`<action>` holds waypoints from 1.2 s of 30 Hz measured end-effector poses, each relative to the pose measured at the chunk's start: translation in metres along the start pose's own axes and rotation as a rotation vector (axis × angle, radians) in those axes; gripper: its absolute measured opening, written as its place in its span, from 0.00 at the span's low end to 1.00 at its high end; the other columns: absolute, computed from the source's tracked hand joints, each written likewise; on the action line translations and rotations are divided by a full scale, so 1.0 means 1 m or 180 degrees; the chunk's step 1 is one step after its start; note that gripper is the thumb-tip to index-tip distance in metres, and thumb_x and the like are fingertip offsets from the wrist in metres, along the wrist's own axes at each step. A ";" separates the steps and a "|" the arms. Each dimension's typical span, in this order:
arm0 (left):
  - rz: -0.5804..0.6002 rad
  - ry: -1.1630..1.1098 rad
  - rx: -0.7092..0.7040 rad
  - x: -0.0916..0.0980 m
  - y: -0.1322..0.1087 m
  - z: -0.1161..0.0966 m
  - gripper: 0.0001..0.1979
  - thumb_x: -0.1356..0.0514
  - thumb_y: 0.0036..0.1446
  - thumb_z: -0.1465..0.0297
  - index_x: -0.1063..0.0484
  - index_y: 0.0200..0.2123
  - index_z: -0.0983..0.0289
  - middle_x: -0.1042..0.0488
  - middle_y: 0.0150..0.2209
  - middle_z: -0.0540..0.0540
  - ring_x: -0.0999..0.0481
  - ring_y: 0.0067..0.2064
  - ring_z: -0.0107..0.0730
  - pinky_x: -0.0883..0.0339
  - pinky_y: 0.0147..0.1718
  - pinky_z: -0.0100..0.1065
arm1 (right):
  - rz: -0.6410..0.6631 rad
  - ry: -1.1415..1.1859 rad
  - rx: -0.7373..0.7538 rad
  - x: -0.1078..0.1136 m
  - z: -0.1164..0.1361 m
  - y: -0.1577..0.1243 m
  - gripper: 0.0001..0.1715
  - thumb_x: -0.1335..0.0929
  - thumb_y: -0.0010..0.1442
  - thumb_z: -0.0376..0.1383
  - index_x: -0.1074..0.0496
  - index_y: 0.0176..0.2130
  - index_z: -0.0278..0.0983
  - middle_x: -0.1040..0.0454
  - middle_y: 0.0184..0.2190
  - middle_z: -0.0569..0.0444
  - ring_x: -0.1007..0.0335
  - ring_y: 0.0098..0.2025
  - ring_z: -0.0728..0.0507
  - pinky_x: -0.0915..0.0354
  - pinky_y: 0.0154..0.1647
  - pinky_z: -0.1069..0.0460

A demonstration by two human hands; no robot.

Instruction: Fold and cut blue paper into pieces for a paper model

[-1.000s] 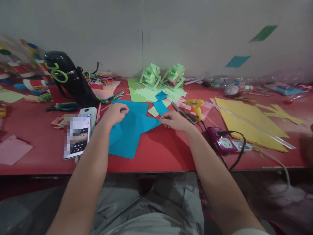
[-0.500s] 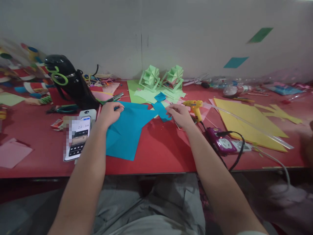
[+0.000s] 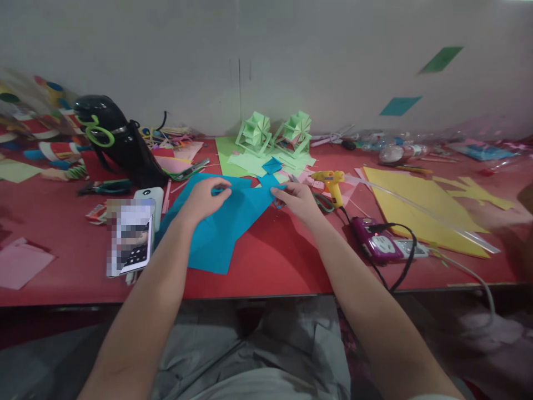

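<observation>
A large folded sheet of blue paper (image 3: 220, 239) lies on the red table in front of me, its pointed flap reaching to the right. My right hand (image 3: 296, 200) pinches the tip of that flap between thumb and fingers. Over the upper left part of the sheet, my left hand (image 3: 210, 199) is curved, with a small gap between its thumb and index fingertip. Smaller blue paper pieces (image 3: 272, 165) lie just beyond the right hand, partly covered by the flap and fingers. Something with a grey tip (image 3: 293, 179) shows behind the right hand; its kind is unclear.
Two green folded-paper models (image 3: 255, 130) stand by the wall. A yellow glue gun (image 3: 331, 180) and a purple power socket (image 3: 375, 241) with cables lie right, beside yellow paper (image 3: 408, 216). Left are a phone (image 3: 135, 239), pliers (image 3: 106, 187) and a black bottle case (image 3: 120, 139).
My left hand has moved right over the sheet and its fingers have loosened. The blue flap now reaches further right, into my right hand's pinch.
</observation>
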State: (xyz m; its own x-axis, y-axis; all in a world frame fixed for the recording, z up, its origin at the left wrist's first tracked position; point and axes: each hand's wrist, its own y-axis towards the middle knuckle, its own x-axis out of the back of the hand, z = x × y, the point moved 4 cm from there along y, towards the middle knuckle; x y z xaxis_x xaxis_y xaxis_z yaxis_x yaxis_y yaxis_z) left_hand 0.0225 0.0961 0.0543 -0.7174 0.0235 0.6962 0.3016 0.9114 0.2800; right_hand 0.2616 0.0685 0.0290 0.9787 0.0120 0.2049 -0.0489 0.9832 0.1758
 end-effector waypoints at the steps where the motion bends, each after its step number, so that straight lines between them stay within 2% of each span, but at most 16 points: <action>1: -0.0064 -0.0008 -0.0163 -0.003 0.000 -0.008 0.12 0.41 0.56 0.65 0.24 0.41 0.62 0.21 0.45 0.57 0.24 0.48 0.41 0.33 0.49 0.38 | 0.0048 -0.0096 0.0083 -0.002 0.002 -0.001 0.22 0.28 0.52 0.52 0.24 0.33 0.35 0.25 0.25 0.52 0.31 0.26 0.47 0.33 0.30 0.50; 3: -0.0147 -0.0072 -0.0407 -0.011 -0.001 -0.022 0.11 0.42 0.57 0.65 0.24 0.40 0.62 0.21 0.44 0.56 0.25 0.48 0.40 0.34 0.51 0.38 | 0.0121 -0.0358 0.0248 -0.005 0.006 -0.004 0.21 0.30 0.54 0.51 0.23 0.34 0.36 0.24 0.26 0.52 0.31 0.28 0.46 0.33 0.32 0.50; 6: -0.0085 -0.0153 -0.0646 -0.025 0.000 -0.038 0.10 0.43 0.59 0.65 0.24 0.36 0.62 0.21 0.41 0.56 0.24 0.46 0.38 0.33 0.49 0.38 | 0.0145 -0.0755 0.0460 -0.011 0.012 -0.008 0.20 0.31 0.56 0.51 0.22 0.34 0.37 0.24 0.28 0.53 0.32 0.30 0.46 0.35 0.34 0.50; 10: 0.0013 -0.0182 -0.0727 -0.033 0.000 -0.044 0.08 0.43 0.57 0.67 0.25 0.33 0.63 0.22 0.37 0.55 0.24 0.41 0.36 0.33 0.44 0.36 | 0.0082 -0.0947 0.0642 -0.015 0.016 -0.012 0.18 0.32 0.58 0.50 0.21 0.36 0.40 0.22 0.33 0.52 0.31 0.33 0.45 0.34 0.38 0.48; 16: -0.0073 -0.0225 -0.0682 -0.029 0.000 -0.039 0.06 0.42 0.54 0.69 0.26 0.29 0.63 0.23 0.33 0.53 0.26 0.37 0.33 0.35 0.39 0.34 | -0.0043 -0.1035 0.0796 -0.015 0.018 -0.014 0.17 0.33 0.59 0.49 0.21 0.37 0.41 0.23 0.33 0.51 0.32 0.33 0.44 0.34 0.38 0.48; 23: -0.0125 0.0030 -0.0495 -0.022 0.003 -0.027 0.05 0.43 0.51 0.69 0.28 0.27 0.63 0.24 0.31 0.53 0.27 0.35 0.34 0.35 0.37 0.33 | -0.0389 -0.1115 0.0899 -0.005 0.025 -0.015 0.17 0.33 0.60 0.48 0.21 0.35 0.39 0.24 0.31 0.50 0.31 0.34 0.43 0.35 0.40 0.47; 27: -0.0235 0.0129 -0.0387 -0.013 0.004 -0.018 0.05 0.43 0.50 0.69 0.29 0.26 0.62 0.24 0.30 0.53 0.28 0.34 0.33 0.36 0.36 0.33 | -0.0596 -0.0967 0.1044 0.002 0.032 -0.016 0.16 0.32 0.59 0.47 0.22 0.33 0.38 0.25 0.29 0.51 0.32 0.32 0.44 0.36 0.36 0.48; 32: -0.0377 0.0160 -0.0187 -0.007 0.004 -0.004 0.05 0.43 0.49 0.69 0.29 0.25 0.62 0.25 0.28 0.53 0.28 0.33 0.33 0.36 0.36 0.34 | -0.0922 -0.0986 0.1179 0.010 0.036 -0.016 0.16 0.32 0.59 0.46 0.26 0.28 0.37 0.33 0.21 0.55 0.39 0.26 0.48 0.40 0.30 0.51; 36: -0.0409 0.0262 0.0124 -0.004 0.006 0.003 0.05 0.42 0.48 0.68 0.30 0.24 0.62 0.25 0.27 0.52 0.28 0.32 0.34 0.37 0.35 0.34 | -0.1085 -0.0820 0.1470 0.014 0.035 -0.015 0.19 0.31 0.58 0.43 0.33 0.21 0.37 0.41 0.19 0.59 0.46 0.23 0.51 0.44 0.26 0.52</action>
State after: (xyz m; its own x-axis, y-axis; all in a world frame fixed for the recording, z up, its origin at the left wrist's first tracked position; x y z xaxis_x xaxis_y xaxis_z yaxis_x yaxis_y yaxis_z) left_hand 0.0248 0.1027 0.0512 -0.6941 -0.1266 0.7087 0.1850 0.9200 0.3456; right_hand 0.2687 0.0475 0.0628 0.8779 -0.3891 0.2792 0.1201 0.7432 0.6582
